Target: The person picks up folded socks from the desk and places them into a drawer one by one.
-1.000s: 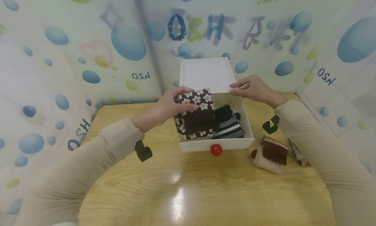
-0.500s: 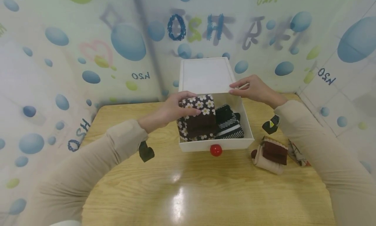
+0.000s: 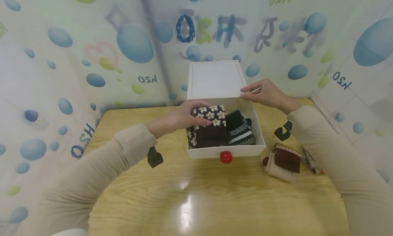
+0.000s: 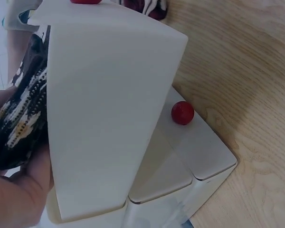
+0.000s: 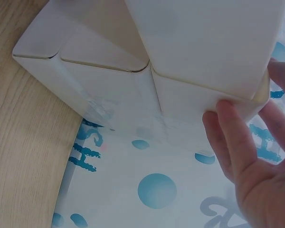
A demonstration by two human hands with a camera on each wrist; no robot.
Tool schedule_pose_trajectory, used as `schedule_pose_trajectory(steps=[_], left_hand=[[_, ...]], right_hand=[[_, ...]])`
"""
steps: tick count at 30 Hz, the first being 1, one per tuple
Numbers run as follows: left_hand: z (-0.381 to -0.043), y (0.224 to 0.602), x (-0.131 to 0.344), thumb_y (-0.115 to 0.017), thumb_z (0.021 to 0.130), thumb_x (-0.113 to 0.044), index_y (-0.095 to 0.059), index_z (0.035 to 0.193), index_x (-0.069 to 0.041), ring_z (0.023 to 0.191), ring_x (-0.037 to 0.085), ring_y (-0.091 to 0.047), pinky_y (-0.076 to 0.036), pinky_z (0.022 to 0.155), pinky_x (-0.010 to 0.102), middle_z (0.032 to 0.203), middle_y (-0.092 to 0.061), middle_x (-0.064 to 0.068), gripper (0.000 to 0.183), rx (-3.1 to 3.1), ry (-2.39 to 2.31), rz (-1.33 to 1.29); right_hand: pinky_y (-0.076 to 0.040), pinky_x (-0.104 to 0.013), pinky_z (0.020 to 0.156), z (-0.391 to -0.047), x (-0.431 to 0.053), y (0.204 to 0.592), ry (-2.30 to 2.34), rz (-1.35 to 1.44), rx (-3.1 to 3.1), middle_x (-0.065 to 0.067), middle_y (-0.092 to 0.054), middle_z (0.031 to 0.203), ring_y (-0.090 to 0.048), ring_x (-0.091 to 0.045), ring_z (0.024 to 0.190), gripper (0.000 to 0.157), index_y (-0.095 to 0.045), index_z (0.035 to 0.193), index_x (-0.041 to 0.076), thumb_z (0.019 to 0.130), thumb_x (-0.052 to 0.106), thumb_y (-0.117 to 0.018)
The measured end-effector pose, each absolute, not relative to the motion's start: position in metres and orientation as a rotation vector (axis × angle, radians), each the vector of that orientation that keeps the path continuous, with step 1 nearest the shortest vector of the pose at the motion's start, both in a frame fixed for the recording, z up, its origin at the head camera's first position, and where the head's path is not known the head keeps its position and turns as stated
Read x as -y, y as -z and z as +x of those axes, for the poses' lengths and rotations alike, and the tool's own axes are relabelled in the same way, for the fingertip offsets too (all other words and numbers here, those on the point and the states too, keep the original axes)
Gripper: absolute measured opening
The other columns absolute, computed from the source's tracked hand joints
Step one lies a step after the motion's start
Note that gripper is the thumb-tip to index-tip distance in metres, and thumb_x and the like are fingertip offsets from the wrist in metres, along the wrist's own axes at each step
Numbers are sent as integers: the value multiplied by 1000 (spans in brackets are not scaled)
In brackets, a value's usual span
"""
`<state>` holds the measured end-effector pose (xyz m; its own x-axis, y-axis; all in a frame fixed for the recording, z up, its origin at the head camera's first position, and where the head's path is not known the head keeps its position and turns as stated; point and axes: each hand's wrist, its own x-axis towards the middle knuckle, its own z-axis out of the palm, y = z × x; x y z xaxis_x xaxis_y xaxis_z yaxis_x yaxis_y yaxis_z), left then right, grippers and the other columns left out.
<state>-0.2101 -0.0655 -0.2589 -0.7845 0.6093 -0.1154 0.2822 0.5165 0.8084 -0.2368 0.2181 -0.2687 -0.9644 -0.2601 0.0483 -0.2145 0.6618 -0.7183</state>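
My left hand (image 3: 190, 116) holds a folded pair of dark brown socks with white flowers (image 3: 213, 125), thumb on top, inside the left part of a pulled-out white drawer (image 3: 227, 151). A folded pair of black-and-white striped socks (image 3: 241, 128) lies to their right in the drawer. In the left wrist view the flowered socks (image 4: 19, 118) bulge beside the drawer's wall. My right hand (image 3: 265, 92) grips the right edge of the white drawer cabinet (image 3: 216, 79); in the right wrist view its fingers (image 5: 237, 137) lie around the cabinet's corner.
A red knob (image 3: 226, 157) is on the drawer's front. Another red knob (image 4: 182, 113) marks a closed drawer below. Folded brown and beige socks (image 3: 284, 162) lie on the wooden table (image 3: 215, 202) at right, beside a patterned cloth item (image 3: 310, 161) partly behind my sleeve.
My left hand has lowered the flowered socks into the drawer, moving slightly right. My right hand stays on the cabinet's edge.
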Motion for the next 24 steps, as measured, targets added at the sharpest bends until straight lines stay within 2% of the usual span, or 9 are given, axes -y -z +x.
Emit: schedule_pose_trajectory(steps=[4, 10, 15, 24], left_hand=[[-211, 260, 64, -70, 76, -15, -46, 125, -8, 120, 24, -35, -30, 99, 42, 131, -40, 7, 55, -2378, -1160, 765], [-214, 262, 60, -70, 76, -14, -49, 121, -9, 114, 22, -42, -34, 95, 40, 123, -48, 6, 50, -2412, -1109, 822], [-218, 264, 58, -70, 76, -12, -52, 118, -8, 104, 21, -49, -42, 87, 36, 114, -54, 7, 46, -2414, -1085, 907], [-222, 265, 54, -71, 75, -12, -52, 116, -4, 113, 25, -45, -35, 95, 38, 120, -51, 9, 47, -2469, -953, 1033]], right_hand=[[-49, -29, 69, -237, -219, 270, 1208, -390, -2803, -13, -55, 117, -60, -26, 93, 41, -61, 112, 6, 81, 32, -64], [-49, -35, 72, -238, -219, 271, 1217, -393, -2798, -14, -55, 117, -60, -27, 93, 41, -61, 112, 5, 81, 32, -64], [-49, -29, 68, -238, -219, 270, 1215, -401, -2803, -14, -55, 117, -60, -27, 92, 41, -61, 111, 5, 81, 32, -64], [-49, -35, 72, -238, -219, 270, 1221, -397, -2796, -14, -55, 117, -60, -27, 93, 42, -61, 112, 5, 81, 32, -64]])
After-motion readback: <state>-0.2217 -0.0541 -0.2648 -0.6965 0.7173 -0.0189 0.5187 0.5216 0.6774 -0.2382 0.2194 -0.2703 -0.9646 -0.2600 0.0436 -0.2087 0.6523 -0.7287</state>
